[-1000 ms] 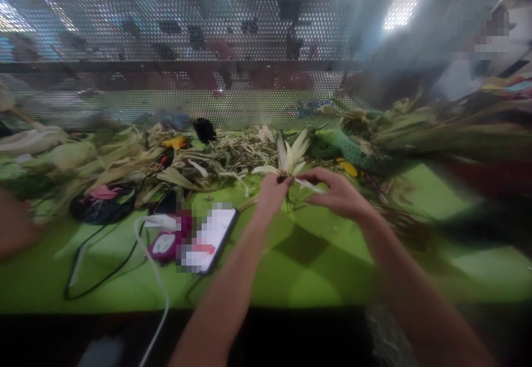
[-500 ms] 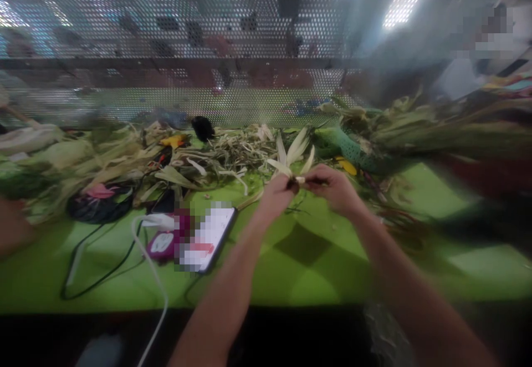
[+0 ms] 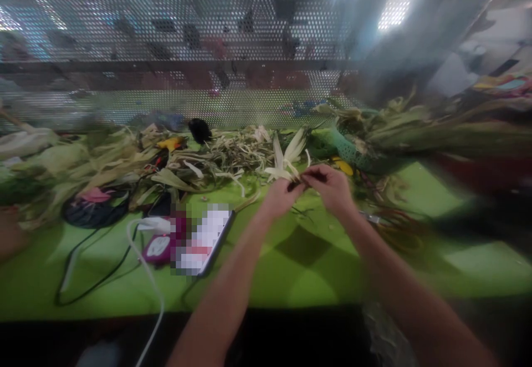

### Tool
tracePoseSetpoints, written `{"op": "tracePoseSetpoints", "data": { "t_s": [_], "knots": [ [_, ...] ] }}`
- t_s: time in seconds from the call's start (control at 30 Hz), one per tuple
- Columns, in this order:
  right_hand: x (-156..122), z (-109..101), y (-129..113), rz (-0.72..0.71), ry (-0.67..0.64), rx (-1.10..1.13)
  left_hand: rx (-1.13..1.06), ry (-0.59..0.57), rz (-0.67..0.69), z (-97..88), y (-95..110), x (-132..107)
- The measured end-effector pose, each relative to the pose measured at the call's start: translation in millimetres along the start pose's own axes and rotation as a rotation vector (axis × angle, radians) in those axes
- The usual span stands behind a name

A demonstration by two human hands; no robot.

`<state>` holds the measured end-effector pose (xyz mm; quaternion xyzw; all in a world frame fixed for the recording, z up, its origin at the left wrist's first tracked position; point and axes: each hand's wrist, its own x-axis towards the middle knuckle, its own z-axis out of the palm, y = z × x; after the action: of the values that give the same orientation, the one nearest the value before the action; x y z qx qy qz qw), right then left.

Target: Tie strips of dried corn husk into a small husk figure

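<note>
Above the green tabletop (image 3: pixel 307 284) my two hands meet around the base of a flower-like bunch of pale corn husks (image 3: pixel 293 148). My left hand (image 3: pixel 285 194) is closed on the bunch's lower end, and its leaves fan upward away from me. Close against it, my right hand (image 3: pixel 328 185) pinches at the same base with thumb and fingertips. What lies between the right fingertips is too small and blurred to make out. Behind the bunch lies a heap of shredded husk strips (image 3: pixel 241 151).
A phone (image 3: pixel 214 239) and a purple power bank (image 3: pixel 160 248) with a white cable (image 3: pixel 153 284) lie left of my forearms. A black round pouch (image 3: pixel 95 209) sits farther left. Husks fill a green basket (image 3: pixel 349 148) at right. A perforated metal screen (image 3: pixel 233 34) stands behind.
The right hand has come closer to the left at the bunch's base, covering the pale piece seen between them earlier. The husk leaves have turned slightly. The whole view has shifted a little.
</note>
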<state>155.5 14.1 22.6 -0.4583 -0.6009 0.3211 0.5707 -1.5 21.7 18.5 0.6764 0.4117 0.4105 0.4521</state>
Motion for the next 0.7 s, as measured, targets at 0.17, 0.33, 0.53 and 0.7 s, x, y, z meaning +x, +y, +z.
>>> {"op": "tracePoseSetpoints", "data": {
  "t_s": [0.17,0.33,0.53,0.7],
  "knots": [
    [3.0,-2.8,2.6,0.144,-0.008,0.195,0.002,0.063,-0.001,-5.3,-2.8,3.4],
    [3.3,-2.4,1.6,0.232,-0.087,0.127,-0.043,-0.031,-0.014,-7.3,-10.0,5.7],
    [1.7,-6.0,-1.7,0.000,-0.024,0.017,-0.057,-0.042,-0.156,-9.2,-17.3,7.3],
    [-0.9,-8.7,-6.1,-0.180,-0.277,-0.106,-0.060,-0.125,-0.142,-10.1,-21.1,4.7]
  ]
}}
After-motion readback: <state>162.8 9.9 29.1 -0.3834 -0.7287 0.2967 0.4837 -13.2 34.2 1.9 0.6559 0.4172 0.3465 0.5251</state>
